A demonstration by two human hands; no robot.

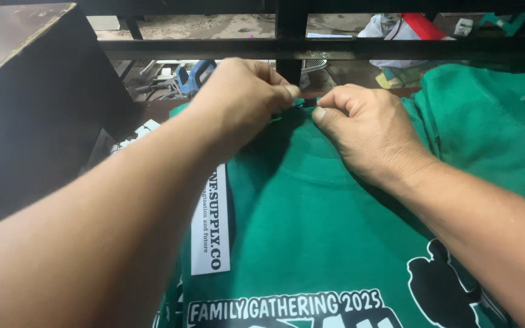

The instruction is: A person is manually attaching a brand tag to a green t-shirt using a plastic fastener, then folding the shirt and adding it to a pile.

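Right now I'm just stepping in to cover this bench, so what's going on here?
A person has a green T-shirt spread flat, with white print at its lower part. Both hands meet at its collar: the left hand and the right hand pinch something small and dark at the neckline. A white card tag lies on the shirt under the left forearm. More green garments are piled to the right.

Both forearms are bare, no sleeves, and the left hand (241, 97) and right hand (369, 130) wear nothing.

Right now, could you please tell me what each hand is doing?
Left hand: closed, pinching the collar edge of the green cotton T-shirt.
Right hand: closed, pinching the same collar edge.
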